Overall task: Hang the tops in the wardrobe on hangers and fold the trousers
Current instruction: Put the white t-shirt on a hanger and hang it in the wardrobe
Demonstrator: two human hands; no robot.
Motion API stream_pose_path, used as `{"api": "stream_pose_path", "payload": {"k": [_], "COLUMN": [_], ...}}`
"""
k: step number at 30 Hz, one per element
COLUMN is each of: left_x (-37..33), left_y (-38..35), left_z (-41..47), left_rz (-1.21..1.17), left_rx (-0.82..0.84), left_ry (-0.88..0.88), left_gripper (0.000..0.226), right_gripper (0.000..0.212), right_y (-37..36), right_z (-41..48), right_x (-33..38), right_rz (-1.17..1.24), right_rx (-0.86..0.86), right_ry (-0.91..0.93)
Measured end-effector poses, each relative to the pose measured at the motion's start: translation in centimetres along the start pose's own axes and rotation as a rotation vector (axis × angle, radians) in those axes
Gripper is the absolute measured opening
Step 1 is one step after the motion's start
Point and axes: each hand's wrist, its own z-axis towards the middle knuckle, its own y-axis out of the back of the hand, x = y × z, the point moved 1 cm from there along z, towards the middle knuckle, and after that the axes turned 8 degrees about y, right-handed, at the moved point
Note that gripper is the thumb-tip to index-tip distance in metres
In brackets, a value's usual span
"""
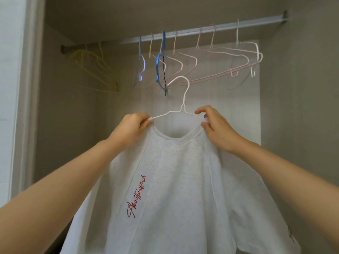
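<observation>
Fingers of left hand (131, 126) pinch collar edge and hanger arm; right hand (219, 125) pinches opposite shoulder. Between them, white top (176, 180) with red chest script, on white wire hanger (184, 99), held below wardrobe rail (201, 31). Hem cut off; hanger ends hidden in neckline.

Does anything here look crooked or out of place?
The empty hangers on the rail hang at mixed angles and overlap. The top, pinched by the left hand and right hand, sits below the bare arms of its white hanger.

top (176, 180) on a hanger (180, 99) held up front, rail (201, 30) above and behind it, spare hangers (211, 57) along that.
</observation>
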Motion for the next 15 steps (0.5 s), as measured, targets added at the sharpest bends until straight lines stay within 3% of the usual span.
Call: {"api": "stream_pose_path", "payload": {"k": [4,9,10,15], "left_x": [2.1,2.2,2.0,1.7], "left_y": [-0.6,-1.7,-1.9,-2.5], "left_z": [-1.3,-1.7,-1.7,-1.5], "left_rz": [-0.084,-0.157,-0.167,-0.155], "left_rx": [-0.033,-0.047,-0.054,-0.074], "left_ry": [0.132,0.169,0.158,0.101], "left_gripper": [0.040,0.026,0.025,0.023], "right_gripper": [0.035,0.011,0.014,0.026], "right_y": [1.0,1.8,2.0,4.0], "right_z": [-2.2,-2.3,-2.3,-3.0], "right_x": [-1.8,-2.0,-1.9,-1.0], "right_rz": [-0.033,0.031,0.059,0.498], "right_rx": [0.006,0.112,0.133,0.368], "right_ry": [-0.088,-0.180,-0.188,-0.367]}}
